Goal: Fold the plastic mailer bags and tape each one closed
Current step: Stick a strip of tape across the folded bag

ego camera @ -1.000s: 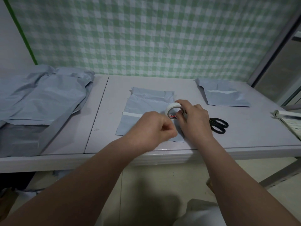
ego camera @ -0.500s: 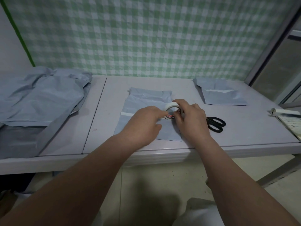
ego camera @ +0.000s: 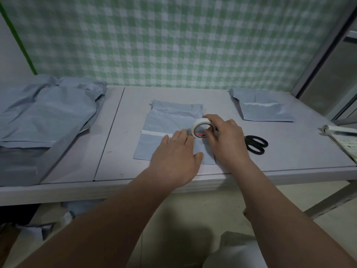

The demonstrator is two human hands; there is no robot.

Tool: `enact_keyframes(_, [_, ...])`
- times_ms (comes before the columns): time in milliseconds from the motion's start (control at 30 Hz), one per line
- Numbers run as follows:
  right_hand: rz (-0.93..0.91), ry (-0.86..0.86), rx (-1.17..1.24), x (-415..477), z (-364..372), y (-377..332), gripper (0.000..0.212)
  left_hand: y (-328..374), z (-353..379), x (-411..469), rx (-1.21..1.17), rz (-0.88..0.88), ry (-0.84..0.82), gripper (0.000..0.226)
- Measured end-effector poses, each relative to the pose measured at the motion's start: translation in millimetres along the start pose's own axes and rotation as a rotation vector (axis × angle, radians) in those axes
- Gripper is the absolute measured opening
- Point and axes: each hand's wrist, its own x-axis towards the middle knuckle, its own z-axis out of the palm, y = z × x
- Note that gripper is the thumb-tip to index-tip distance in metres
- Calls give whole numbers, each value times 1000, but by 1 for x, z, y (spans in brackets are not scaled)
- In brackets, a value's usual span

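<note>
On the pale table (ego camera: 173, 97), centre front: one folded grey mailer bag (ego camera: 170, 120) with a white tape strip (ego camera: 154, 133) across it, on which we lay our left hand (ego camera: 177, 157) flat, fingers spread, beside the strip's end. At that bag's right edge we grip the white tape roll (ego camera: 201, 127) upright in our right hand (ego camera: 228, 138); black scissors (ego camera: 256, 144) just right of the bag; a second folded, taped bag (ego camera: 264, 109) further right and back; loose bags (ego camera: 44, 113) heaped well left
</note>
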Motion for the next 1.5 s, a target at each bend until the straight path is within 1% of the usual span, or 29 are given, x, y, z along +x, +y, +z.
enact_keyframes(200, [6, 47, -52, -2, 0, -1, 35, 1, -3, 0, 78, -11, -37, 60])
enact_keyframes(333, [43, 137, -85, -3, 2, 2, 39, 3, -5, 0, 115, -17, -56, 62])
enact_keyframes(567, [34, 278, -188, -3, 8, 7, 45, 3, -6, 1, 125, -10, -61, 60])
enact_keyframes(733, [-19, 244, -239, -3, 8, 5, 44, 7, -9, 6, 141, -26, -112, 60])
enact_keyframes(867, [-5, 146, -183, -3, 6, 4, 44, 10, -11, 6, 160, -35, -145, 60])
enact_keyframes(1000, [100, 44, -2, -3, 0, 4, 45, 11, -12, 6, 157, -42, -150, 61])
enact_keyframes(1067, [168, 24, 73, -3, -2, 5, 40, 12, -11, 5, 143, -52, -133, 63])
enact_keyframes(1100, [184, 21, 70, -3, -4, 5, 37, 13, -10, 5, 137, -60, -119, 64])
enact_keyframes(1233, [219, 81, -5, -3, -7, 2, 34, 14, -7, 4, 138, -78, -82, 69])
enact_keyframes(1400, [264, 240, -46, -5, -3, 4, 40, 15, -6, 4, 146, -79, -66, 68])
enact_keyframes(1500, [277, 219, -106, -5, -5, 6, 43, 16, -6, 4, 150, -76, -75, 67])
